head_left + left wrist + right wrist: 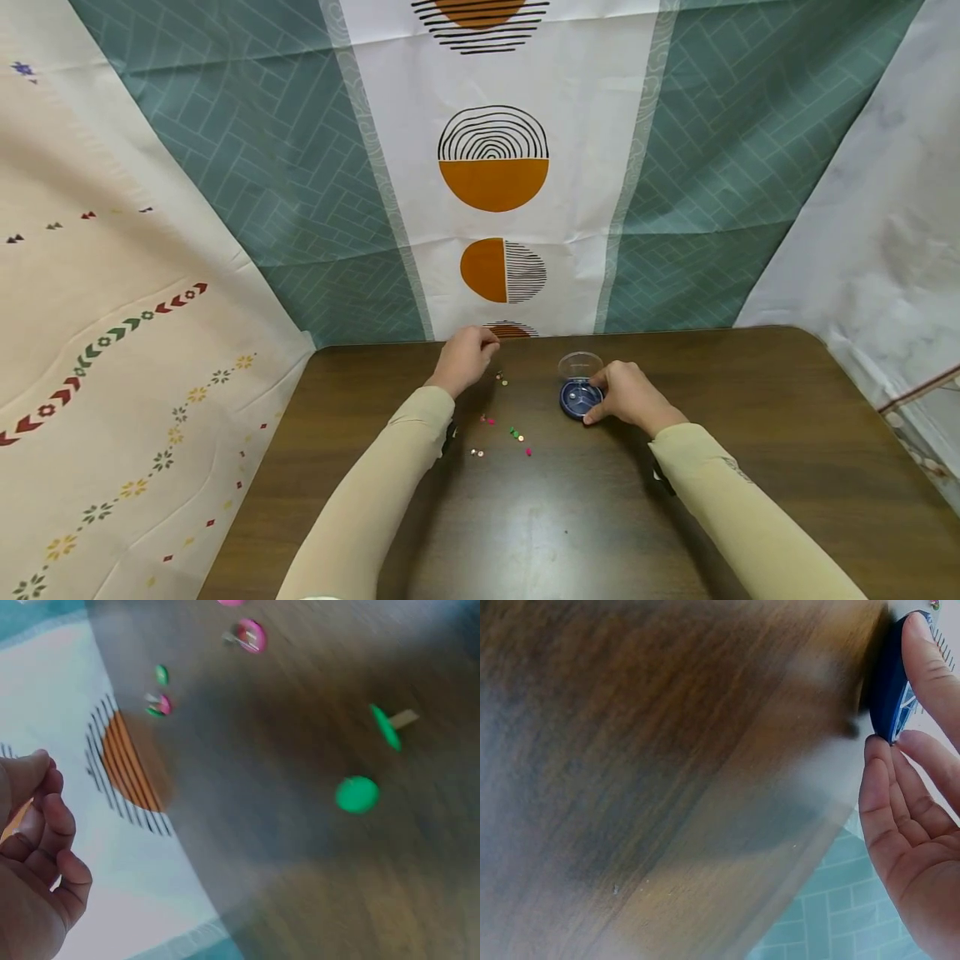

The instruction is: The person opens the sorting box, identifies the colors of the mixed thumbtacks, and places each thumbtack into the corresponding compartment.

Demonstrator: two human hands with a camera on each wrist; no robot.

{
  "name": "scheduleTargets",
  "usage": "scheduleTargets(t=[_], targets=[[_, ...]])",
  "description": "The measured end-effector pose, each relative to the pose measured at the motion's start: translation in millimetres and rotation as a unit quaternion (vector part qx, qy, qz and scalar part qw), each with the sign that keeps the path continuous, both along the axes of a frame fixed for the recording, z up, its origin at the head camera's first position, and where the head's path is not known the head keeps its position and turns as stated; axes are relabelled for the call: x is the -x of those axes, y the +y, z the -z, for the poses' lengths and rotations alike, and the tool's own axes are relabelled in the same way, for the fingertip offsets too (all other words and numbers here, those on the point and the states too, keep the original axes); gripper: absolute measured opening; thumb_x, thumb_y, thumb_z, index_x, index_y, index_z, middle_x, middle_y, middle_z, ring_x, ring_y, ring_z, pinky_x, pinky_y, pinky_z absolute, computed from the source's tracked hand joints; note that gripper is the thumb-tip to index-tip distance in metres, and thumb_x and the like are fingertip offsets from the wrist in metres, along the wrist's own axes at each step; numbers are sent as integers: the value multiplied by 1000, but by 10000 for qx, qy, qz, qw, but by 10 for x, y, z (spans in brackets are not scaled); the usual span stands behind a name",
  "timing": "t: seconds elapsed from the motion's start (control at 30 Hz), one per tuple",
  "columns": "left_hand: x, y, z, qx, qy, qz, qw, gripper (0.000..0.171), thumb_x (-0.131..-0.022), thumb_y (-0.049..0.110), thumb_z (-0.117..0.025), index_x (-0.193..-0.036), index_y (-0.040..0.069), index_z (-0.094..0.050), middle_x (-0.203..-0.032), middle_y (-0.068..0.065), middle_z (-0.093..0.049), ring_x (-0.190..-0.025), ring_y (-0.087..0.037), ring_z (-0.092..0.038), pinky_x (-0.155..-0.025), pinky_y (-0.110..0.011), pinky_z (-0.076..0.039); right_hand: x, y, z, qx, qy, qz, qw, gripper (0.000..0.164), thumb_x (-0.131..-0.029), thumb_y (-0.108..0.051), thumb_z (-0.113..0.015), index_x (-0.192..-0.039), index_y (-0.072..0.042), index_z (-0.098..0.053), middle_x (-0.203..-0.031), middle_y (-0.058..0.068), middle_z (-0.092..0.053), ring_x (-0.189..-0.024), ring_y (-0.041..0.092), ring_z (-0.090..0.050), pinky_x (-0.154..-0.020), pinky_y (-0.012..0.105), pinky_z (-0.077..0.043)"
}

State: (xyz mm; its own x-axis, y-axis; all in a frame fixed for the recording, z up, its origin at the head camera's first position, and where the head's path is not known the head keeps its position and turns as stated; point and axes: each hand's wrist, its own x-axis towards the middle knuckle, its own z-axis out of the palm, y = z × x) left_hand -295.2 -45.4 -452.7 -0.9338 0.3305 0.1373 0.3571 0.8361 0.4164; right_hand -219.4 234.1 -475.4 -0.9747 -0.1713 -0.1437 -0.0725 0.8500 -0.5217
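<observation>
My left hand (463, 360) hovers above the far part of the table, thumb and forefinger brought together and the other fingers curled. Nothing shows between those fingertips in the left wrist view. Brads lie on the table by that hand: green ones (357, 795) and pink ones (251, 635) with metal prongs. My right hand (633, 396) grips the rim of a round blue case (573, 412) between thumb and fingers. The case's clear lid (580, 364) stands open at the back. Inside are compartments with a small pale piece in one.
More brads in small groups, among them gold ones (477, 452) and a pink one (528, 452), lie on the brown wooden table (450, 533). A patterned cloth (360, 208) hangs behind the table's far edge.
</observation>
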Motion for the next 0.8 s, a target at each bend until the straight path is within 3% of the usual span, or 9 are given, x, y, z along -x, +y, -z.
scheduleTargets(t=[0.17, 0.43, 0.63, 0.8], targets=[[2, -90, 98, 128, -324, -9, 9994, 17, -91, 25, -61, -92, 15, -74, -90, 4, -70, -77, -11, -62, -69, -30, -51, -10, -3, -18, 20, -3, 14, 10000, 73, -50, -38, -90, -109, -1, -68, -108, 14, -69, -94, 23, -62, -84, 42, -50], [-40, -45, 237, 341, -997, -162, 9943, 23, -86, 35, -66, -75, 16, -75, -69, 7, -67, -60, -12, -56, -53, -28, -45, -23, -5, 1, 131, -118, 85, 9998, 73, -51, -37, -90, -110, -1, -68, -108, 14, -69, -92, 22, -62, -84, 41, -51], [-25, -9, 277, 509, -1014, -238, 9933, 14, -84, 30, -70, -77, 18, -74, -74, 6, -68, -65, -11, -58, -59, -29, -48, -19, -8, -5, 133, -80, 60, 9999, 73, -50, -37, -91, -109, -2, -69, -107, 13, -69, -91, 21, -62, -83, 40, -51], [3, -28, 310, 393, -1083, -197, 9931, 9, -84, 24, -69, -81, 19, -75, -82, 6, -70, -72, -11, -60, -66, -30, -51, 1, 0, -13, 105, -42, 19, 9999, 74, -49, -38, -91, -109, -1, -69, -107, 14, -69, -92, 22, -62, -83, 41, -51]])
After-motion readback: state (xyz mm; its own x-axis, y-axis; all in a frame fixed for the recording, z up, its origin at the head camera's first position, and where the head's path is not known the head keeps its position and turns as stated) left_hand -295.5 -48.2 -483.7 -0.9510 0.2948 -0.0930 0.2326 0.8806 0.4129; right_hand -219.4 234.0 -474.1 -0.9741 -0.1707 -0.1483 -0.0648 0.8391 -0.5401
